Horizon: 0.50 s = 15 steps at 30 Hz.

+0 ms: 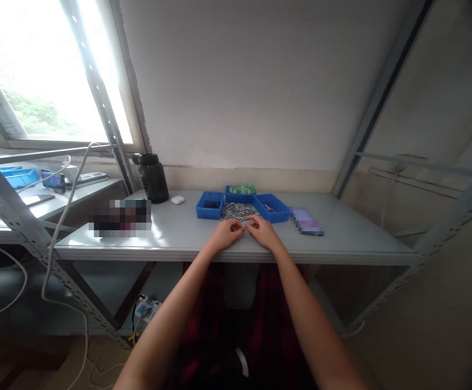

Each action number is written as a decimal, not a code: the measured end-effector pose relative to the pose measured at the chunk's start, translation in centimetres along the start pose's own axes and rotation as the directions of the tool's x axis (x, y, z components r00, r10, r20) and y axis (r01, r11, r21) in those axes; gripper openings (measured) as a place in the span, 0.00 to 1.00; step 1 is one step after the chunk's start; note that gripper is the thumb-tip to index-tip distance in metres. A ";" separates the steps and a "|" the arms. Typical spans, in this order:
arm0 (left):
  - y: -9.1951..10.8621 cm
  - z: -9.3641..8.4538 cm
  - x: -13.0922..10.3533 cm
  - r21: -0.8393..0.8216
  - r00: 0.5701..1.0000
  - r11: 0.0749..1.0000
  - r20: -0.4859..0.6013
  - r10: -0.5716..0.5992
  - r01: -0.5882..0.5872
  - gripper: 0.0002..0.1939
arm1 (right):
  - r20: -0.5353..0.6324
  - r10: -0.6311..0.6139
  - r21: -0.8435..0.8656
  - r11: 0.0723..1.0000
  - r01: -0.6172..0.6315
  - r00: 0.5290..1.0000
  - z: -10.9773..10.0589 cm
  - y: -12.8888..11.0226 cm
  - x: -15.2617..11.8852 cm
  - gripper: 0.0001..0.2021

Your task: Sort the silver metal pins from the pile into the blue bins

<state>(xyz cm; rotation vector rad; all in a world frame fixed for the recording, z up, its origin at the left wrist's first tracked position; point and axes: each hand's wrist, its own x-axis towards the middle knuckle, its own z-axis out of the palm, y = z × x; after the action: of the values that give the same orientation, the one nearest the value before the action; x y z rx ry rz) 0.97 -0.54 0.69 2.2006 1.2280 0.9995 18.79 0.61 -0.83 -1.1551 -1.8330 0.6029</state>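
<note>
My left hand [228,234] and my right hand [262,231] meet over the front half of the grey table, fingertips almost touching. Both are closed in a pinch; whatever lies between the fingers is too small to make out. Just beyond them is a pile of small silvery metal pieces [239,210], thin and pin-like. A blue bin [204,212] with dark small parts stands left of the pile. To its right sits another blue bin [279,215] holding a few metal pieces. Behind the pile, a third blue bin [240,199] contains green plastic-like material [242,189].
A phone [307,222] lies right of the bins. Toward the left are a dark bottle [153,177], a white earbud case [178,200] and a blurred-out object [120,218]. Metal shelf posts [376,108] frame both sides. A white cable [63,216] hangs by the left post.
</note>
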 end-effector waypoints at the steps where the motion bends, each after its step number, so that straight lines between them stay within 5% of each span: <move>1: 0.0 0.0 0.0 -0.002 1.000 1.000 -0.001 0.002 -0.002 0.11 | -0.001 0.000 0.000 1.000 0.000 1.000 0.0 0.1 0.0 0.12; 15: -0.1 0.0 -0.1 -0.007 1.000 1.000 -0.031 -0.007 0.007 0.12 | -0.002 -0.018 -0.042 0.999 0.018 1.000 0.0 0.3 0.3 0.11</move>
<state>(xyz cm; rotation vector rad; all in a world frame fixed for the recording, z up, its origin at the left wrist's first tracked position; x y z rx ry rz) 0.89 -0.54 0.57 2.1818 1.2427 1.0372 18.86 0.99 -1.01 -1.1652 -1.8595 0.5549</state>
